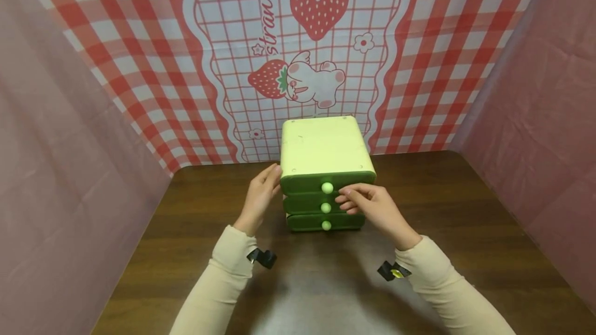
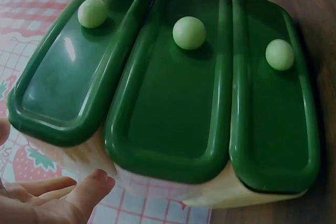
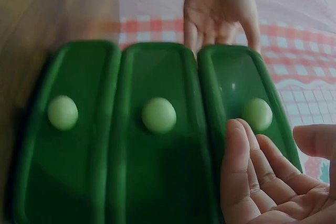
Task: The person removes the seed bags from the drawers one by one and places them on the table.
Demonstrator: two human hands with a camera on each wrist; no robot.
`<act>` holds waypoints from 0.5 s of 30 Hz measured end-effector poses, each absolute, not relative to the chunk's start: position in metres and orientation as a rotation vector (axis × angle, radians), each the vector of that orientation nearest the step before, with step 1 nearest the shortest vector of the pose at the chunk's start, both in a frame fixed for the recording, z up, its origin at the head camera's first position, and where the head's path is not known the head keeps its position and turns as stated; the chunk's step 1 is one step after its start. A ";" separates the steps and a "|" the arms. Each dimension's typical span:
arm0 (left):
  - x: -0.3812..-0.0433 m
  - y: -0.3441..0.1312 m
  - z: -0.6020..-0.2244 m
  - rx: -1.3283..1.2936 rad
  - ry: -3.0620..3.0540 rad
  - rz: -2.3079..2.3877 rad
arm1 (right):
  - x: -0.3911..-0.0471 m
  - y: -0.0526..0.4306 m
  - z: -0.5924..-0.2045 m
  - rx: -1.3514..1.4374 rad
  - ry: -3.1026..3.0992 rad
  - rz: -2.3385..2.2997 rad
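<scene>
A small drawer cabinet [image 1: 326, 143] with a pale yellow-green top and dark green fronts stands on the table. Each of its three drawers carries one round light green knob; the top drawer's knob [image 1: 327, 188] is closest to my right hand [image 1: 372, 206]. That hand's fingers are extended at the drawer front, just right of the knob, with the thumb apart from them in the right wrist view. My left hand [image 1: 262, 193] is at the cabinet's left side, fingertips right at its upper edge. In the left wrist view its fingers [image 2: 89, 195] lie beside the cabinet wall.
A brown wooden table [image 1: 200, 231] lies under the cabinet. Behind it hangs a red-and-white checked cloth [image 1: 428, 56] with strawberry prints. Pink curtains [image 1: 535, 92] close off both sides. Small black wrist cameras [image 1: 263, 258] sit at both cuffs.
</scene>
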State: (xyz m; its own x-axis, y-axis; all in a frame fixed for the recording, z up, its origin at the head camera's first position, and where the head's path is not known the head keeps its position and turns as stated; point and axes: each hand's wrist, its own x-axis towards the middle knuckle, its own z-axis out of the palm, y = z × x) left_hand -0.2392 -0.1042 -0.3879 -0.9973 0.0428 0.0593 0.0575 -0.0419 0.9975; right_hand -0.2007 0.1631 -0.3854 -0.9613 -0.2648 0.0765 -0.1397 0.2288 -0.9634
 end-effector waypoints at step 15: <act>-0.248 -0.094 -0.388 -0.022 -2.106 -2.328 | -0.211 0.131 -0.395 -0.265 2.263 -1.893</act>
